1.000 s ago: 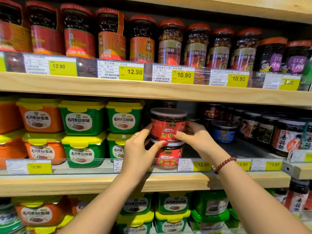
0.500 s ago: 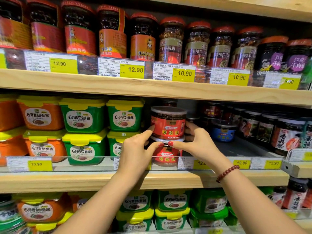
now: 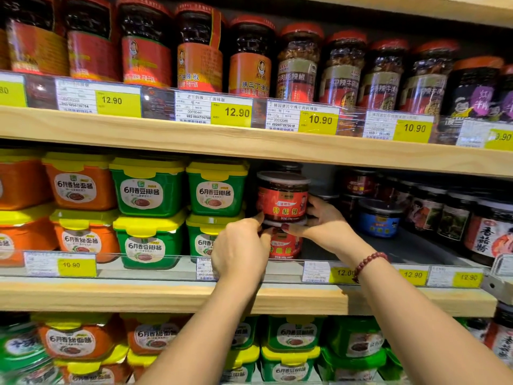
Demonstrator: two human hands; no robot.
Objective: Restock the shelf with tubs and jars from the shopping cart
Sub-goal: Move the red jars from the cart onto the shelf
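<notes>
The upper jar [image 3: 281, 200] is standing upright on the lower jar [image 3: 286, 245] on the middle shelf [image 3: 166, 295], just right of the green tubs [image 3: 216, 190] — long axis vertical, red label facing outward, dark sauce showing under a clear lid. The left hand [image 3: 238, 251] and right hand [image 3: 324, 220] are gripping its base from either side.

Light wooden shelf boards [image 3: 166, 134] cross the view at three levels. Clear plastic rails [image 3: 155, 261] carrying yellow price tags [image 3: 231, 113] front the two lower boards.
</notes>
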